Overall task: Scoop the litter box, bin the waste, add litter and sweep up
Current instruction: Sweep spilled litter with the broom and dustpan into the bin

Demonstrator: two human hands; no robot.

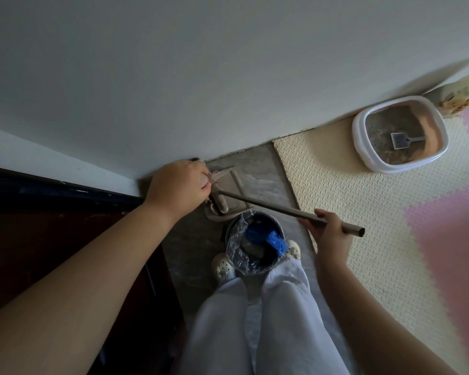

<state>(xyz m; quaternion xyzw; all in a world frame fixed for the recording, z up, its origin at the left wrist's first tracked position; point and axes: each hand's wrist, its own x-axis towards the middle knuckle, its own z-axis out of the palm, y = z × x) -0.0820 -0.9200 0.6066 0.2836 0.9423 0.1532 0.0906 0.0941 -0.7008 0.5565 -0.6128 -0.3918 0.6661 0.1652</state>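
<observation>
Trousers (pixel 255 320): pale, lower centre of the frame, two legs seen from above.
Shoes (pixel 222 266): white with small holes, on the grey floor, just beside the bin on both sides.
Bin (pixel 237 255): round, lined with clear plastic film, centre of the frame between the feet; holds a crumpled blue bag (pixel 275 240) and something grey under it.
Right hand (pixel 328 231): right of centre, fingers wrapped around the broom pole (pixel 268 208) near its open upper end, thumb lying along the top.
Broom pole: thin grey metal tube, slanted from the right hand down to the left toward the wall foot.
Left hand (pixel 179 185): left of centre, clenched on the top of the beige dustpan set (pixel 228 185); exact part under the palm hidden.
Dustpan set: beige, on the grey floor against the wall, just above the bin in the picture.
Mat (pixel 349 185): cream foam with a pink area, right side.
Litter box (pixel 359 136): white rounded tray, upper right, on the mat, against the wall; grey litter inside, orange-brown along the right wall.
Scoop (pixel 398 139): grey, slotted, lying on the litter.
Wall (pixel 228 63): plain white, upper half.
</observation>
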